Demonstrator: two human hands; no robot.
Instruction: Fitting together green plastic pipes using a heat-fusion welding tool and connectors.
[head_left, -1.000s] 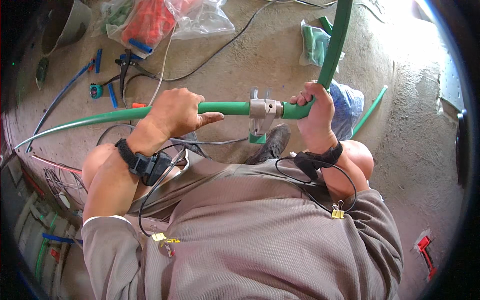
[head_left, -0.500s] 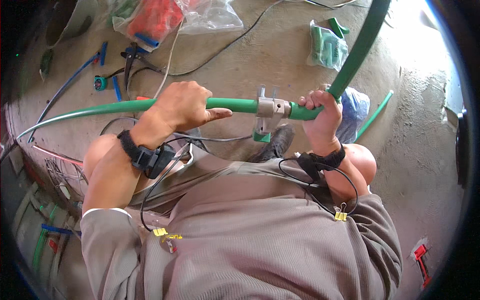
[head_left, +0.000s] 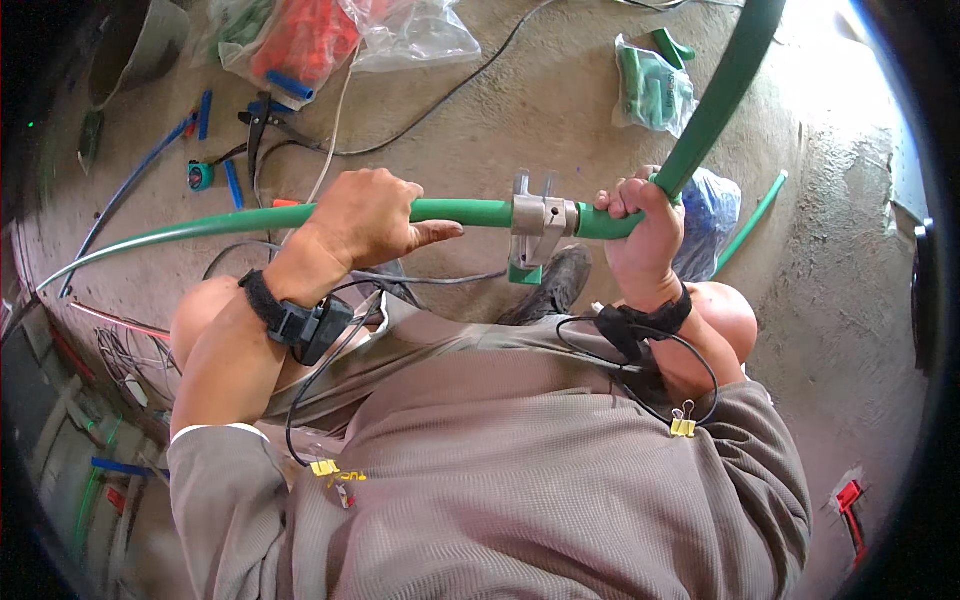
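Observation:
My left hand (head_left: 362, 218) is wrapped over a long green pipe (head_left: 465, 212), its thumb lying along the pipe towards the right. The pipe's right end meets a grey metal piece (head_left: 543, 222) with upright prongs on top and a green block (head_left: 525, 273) below; it looks like a pipe welder's heating head. On its other side is a short green fitting (head_left: 597, 222). My right hand (head_left: 642, 225) is closed round this fitting, where a second green pipe (head_left: 728, 95) slants up to the right. The joint inside the hand is hidden.
Clear bags of red fittings (head_left: 310, 45) and green fittings (head_left: 655, 90) lie on the floor. Black-handled cutters (head_left: 260, 125), a teal tape measure (head_left: 201, 177) and blue pipe pieces (head_left: 234, 183) are at the left. A green pipe offcut (head_left: 752, 225) and cables lie nearby.
Both hands keep their grips, and the pipes stay against the metal piece. Only the view has shifted slightly.

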